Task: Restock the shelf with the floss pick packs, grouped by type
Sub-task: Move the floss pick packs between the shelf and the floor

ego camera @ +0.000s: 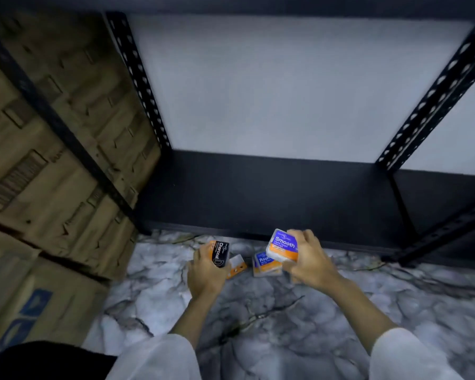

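My left hand (pixel 203 272) grips a black and orange pack labelled Charcoal (pixel 220 253), held just above the marble floor. A blue, white and orange pack labelled Smooth (pixel 283 246) is lifted in my right hand (pixel 307 259), close to the front edge of the black bottom shelf (pixel 272 196). On the floor between my hands lie a blue and orange pack with a label starting "Rou" (pixel 265 264) and an orange and white pack (pixel 237 266), partly hidden behind my left hand. The shelf board holds nothing.
Black perforated shelf uprights stand at the left (pixel 137 78) and right (pixel 433 100), with a white wall behind. Stacked cardboard boxes (pixel 52 160) fill the neighbouring rack on the left. Grey marble-pattern floor (pixel 285 311) spreads under my arms.
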`<state>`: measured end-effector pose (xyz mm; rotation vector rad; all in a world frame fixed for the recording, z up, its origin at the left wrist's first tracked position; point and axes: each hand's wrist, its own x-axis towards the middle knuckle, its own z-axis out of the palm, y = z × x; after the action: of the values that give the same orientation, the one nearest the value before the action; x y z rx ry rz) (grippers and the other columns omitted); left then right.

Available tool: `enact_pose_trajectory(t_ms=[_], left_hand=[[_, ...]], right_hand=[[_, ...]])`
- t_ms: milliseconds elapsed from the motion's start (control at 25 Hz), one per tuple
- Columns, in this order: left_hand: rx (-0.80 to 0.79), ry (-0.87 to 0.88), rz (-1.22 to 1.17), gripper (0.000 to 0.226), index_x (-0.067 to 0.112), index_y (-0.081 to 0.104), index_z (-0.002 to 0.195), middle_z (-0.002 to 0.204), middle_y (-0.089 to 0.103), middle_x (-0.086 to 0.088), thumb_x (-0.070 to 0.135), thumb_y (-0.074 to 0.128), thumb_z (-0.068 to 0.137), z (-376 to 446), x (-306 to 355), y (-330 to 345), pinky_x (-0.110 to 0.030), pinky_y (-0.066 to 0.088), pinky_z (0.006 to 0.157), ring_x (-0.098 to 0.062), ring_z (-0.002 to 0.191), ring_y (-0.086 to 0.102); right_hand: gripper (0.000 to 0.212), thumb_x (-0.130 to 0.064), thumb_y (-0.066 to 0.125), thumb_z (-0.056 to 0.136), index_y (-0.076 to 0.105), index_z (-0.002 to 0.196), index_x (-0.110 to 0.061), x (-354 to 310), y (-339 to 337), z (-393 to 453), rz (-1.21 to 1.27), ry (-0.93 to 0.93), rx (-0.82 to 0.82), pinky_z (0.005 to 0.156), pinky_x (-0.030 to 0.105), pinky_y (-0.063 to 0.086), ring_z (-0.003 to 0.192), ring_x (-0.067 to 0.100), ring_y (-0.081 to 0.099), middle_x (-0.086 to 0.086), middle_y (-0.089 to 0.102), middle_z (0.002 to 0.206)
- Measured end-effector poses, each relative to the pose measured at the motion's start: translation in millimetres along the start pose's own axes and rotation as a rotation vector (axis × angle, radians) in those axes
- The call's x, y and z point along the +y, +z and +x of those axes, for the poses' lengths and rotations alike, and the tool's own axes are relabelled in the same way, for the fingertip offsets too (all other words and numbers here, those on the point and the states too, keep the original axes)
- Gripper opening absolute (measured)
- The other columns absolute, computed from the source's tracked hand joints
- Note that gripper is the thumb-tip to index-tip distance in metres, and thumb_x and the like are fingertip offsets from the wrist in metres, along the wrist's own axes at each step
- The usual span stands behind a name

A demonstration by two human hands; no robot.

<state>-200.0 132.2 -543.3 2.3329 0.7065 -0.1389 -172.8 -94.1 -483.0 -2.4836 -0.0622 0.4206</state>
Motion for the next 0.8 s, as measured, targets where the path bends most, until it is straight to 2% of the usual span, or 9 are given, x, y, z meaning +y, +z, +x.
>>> enact_pose_trajectory(t_ms=[160,280,400,640,800], left_hand=[[-0.082,-0.059,-0.013,0.071,0.028,0.042,0.133,0.131,0.050,-0.002,0.041,0.077,0.073,25.1,-18.7,50.3,-0.039,0.044,0.082,-0.030,0.115,0.049],[-0.121,-0.064,0.044,0.072,0.025,0.040,0.136,0.134,0.046,-0.005,0.043,0.074,0.075,38.7,-26.4,84.8,-0.043,0.047,0.083,-0.031,0.118,0.047],[-0.104,-0.054,0.101,0.068,0.025,0.039,0.136,0.136,0.043,-0.005,0.049,0.068,0.079,46.2,-31.7,108.1,-0.044,0.049,0.084,-0.030,0.120,0.045],[-0.168,0.028,0.162,0.078,0.032,0.029,0.144,0.140,0.034,-0.003,0.044,0.069,0.078,53.6,-42.4,120.4,-0.044,0.048,0.086,-0.028,0.123,0.040],[-0.187,0.064,0.156,0.076,0.034,0.029,0.143,0.139,0.035,-0.003,0.045,0.069,0.079,53.6,-43.4,116.7,-0.045,0.049,0.086,-0.027,0.123,0.042]], right_hand=[[0.070,-0.036,0.074,0.076,0.038,0.135,-0.020,31.7,37.0,28.7,-0.038,-0.010,0.000,0.089,0.027,0.041,0.113,0.017,0.041,0.000,0.045,0.119],[0.073,-0.042,0.071,0.079,0.035,0.139,-0.020,50.0,56.5,45.4,-0.081,-0.003,-0.021,0.097,0.030,0.040,0.119,0.016,0.037,0.000,0.044,0.130],[0.072,-0.040,0.071,0.079,0.036,0.138,-0.019,61.4,70.8,55.3,-0.103,-0.006,-0.045,0.100,0.033,0.040,0.122,0.018,0.037,0.001,0.043,0.134],[0.074,-0.038,0.072,0.080,0.035,0.141,-0.019,69.6,85.0,65.3,-0.092,-0.048,-0.044,0.099,0.035,0.042,0.124,0.019,0.038,0.002,0.043,0.137],[0.074,-0.039,0.069,0.083,0.032,0.143,-0.018,68.7,90.6,67.5,-0.084,-0.048,-0.079,0.101,0.035,0.042,0.127,0.018,0.037,0.001,0.039,0.142]])
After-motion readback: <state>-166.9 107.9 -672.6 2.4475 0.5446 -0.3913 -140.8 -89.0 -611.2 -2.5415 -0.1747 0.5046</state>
